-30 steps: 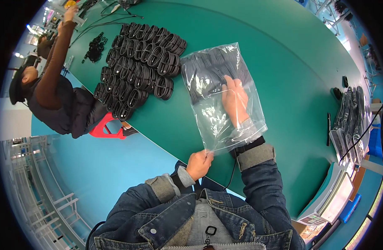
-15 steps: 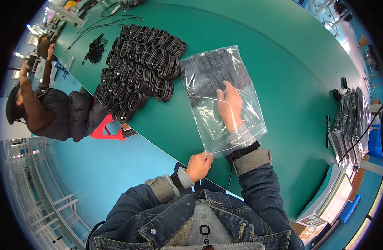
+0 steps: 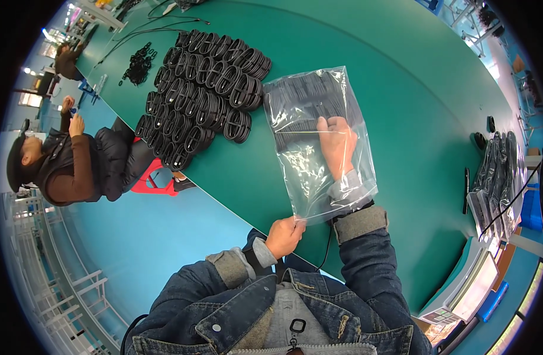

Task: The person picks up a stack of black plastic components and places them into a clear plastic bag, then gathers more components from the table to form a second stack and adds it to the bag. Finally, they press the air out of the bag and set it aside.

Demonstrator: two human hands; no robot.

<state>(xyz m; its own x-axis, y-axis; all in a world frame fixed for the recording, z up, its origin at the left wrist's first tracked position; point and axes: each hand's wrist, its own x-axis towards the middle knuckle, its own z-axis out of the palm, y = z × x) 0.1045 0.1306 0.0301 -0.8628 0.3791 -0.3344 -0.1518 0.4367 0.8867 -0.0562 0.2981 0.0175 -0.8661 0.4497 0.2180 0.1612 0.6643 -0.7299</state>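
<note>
Left hand: the person's left hand (image 3: 283,238), at the near edge of the bench, pinches the mouth of the bag between thumb and fingers.
Right hand: the right hand (image 3: 338,145) is inside the bag, seen through the plastic, fingers curled beside the packed coils; whether it grips one, I cannot tell.
Bag: a clear, glossy plastic bag (image 3: 307,177) lies with its mouth toward the bench's near edge.
Packed coils: rows of black coiled cables (image 3: 301,89) fill its far end.
Loose coils: a heap of oval black cable bundles (image 3: 200,89) sits left of the bag, reaching the near edge.
Bench: a broad green-topped bench (image 3: 413,148); filled clear bags (image 3: 496,177) are stacked by its right edge.
Co-worker: a person in dark clothing (image 3: 76,171) sits beyond the heap.
</note>
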